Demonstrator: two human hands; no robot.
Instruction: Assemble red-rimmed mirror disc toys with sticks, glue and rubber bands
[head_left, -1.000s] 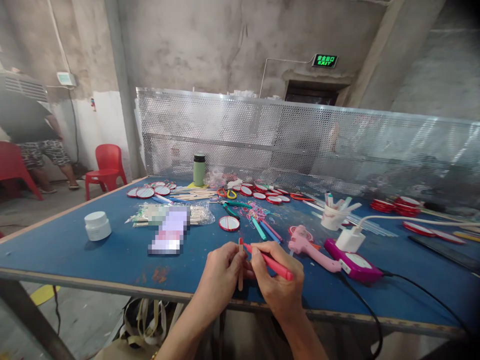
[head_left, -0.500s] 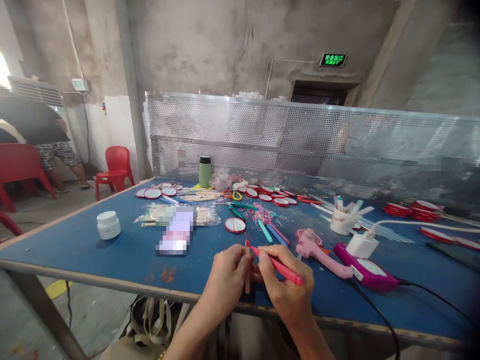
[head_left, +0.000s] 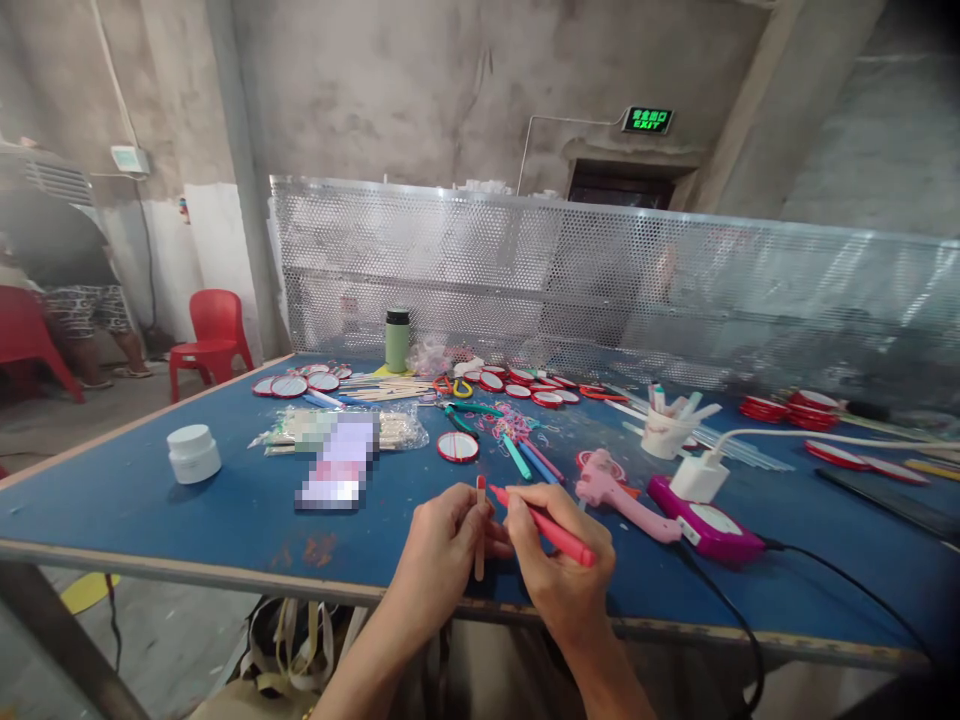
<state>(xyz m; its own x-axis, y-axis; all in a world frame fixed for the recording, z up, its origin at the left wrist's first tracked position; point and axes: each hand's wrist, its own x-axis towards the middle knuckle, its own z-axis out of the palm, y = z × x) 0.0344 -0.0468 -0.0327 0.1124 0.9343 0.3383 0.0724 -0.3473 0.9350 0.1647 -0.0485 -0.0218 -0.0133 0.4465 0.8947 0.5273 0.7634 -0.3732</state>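
Observation:
Near the table's front edge, my left hand (head_left: 442, 545) pinches a wooden craft stick (head_left: 480, 555) that stands upright, its top end coloured red. My right hand (head_left: 562, 550) grips a red marker pen (head_left: 559, 532) like a pencil. The marker's tip points left at the red end of the stick, with a small gap between them. Just beyond my hands lies a round red-rimmed disc (head_left: 457, 447) with a white face. Teal, blue and pink markers (head_left: 536, 462) lie beyond the right hand, beside a heap of small coloured bands (head_left: 517, 420).
To the right are a pink glue gun (head_left: 626, 503), a purple power strip (head_left: 709, 520) with a white plug, and a paper cup (head_left: 664, 435) of markers. A phone (head_left: 339, 465), a white jar (head_left: 193, 455) and a green bottle (head_left: 397, 342) stand or lie left. Perforated metal panels (head_left: 450, 260) close the back.
The marker's tip has drawn back slightly from the stick's red end. The whole view has shifted a little, so the table's things appear further left.

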